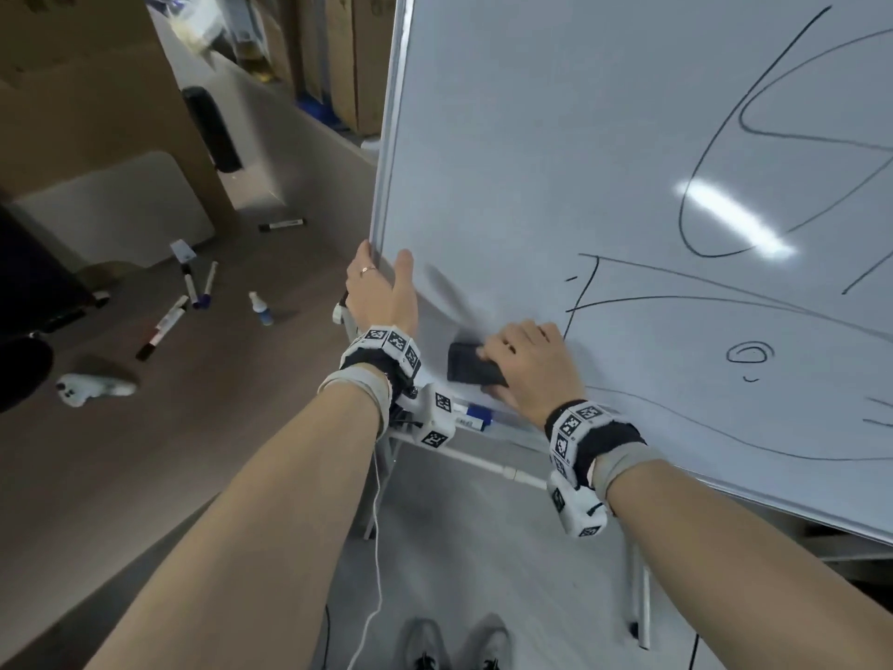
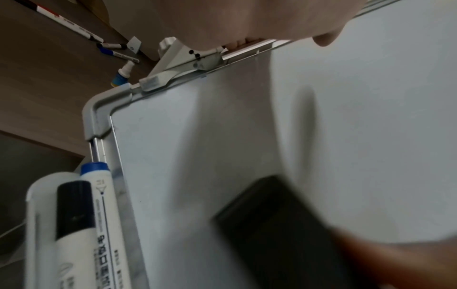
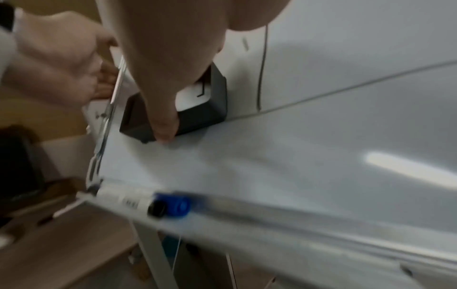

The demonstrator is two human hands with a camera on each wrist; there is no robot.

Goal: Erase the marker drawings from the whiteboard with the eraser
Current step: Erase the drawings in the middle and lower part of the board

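Note:
A whiteboard (image 1: pixel 555 137) on a stand fills the right of the head view, with black marker lines (image 1: pixel 700 186) across its right and lower parts. My right hand (image 1: pixel 526 365) grips a black eraser (image 1: pixel 471 365) and holds it flat against the board near the lower left corner. In the right wrist view the thumb lies over the eraser (image 3: pixel 197 109), next to a drawn line (image 3: pixel 262 78). My left hand (image 1: pixel 381 287) grips the board's left frame edge (image 1: pixel 379 210), thumb on the front face. The left wrist view shows the blurred eraser (image 2: pixel 272 224).
Two markers (image 1: pixel 476 414) with blue and black caps lie in the board's tray (image 2: pixel 74 215). On the brown table (image 1: pixel 193 427) at the left lie several markers (image 1: pixel 164 326), a small spray bottle (image 1: pixel 261 309) and a white controller (image 1: pixel 92 386). My feet (image 1: pixel 454 645) stand by the stand's legs.

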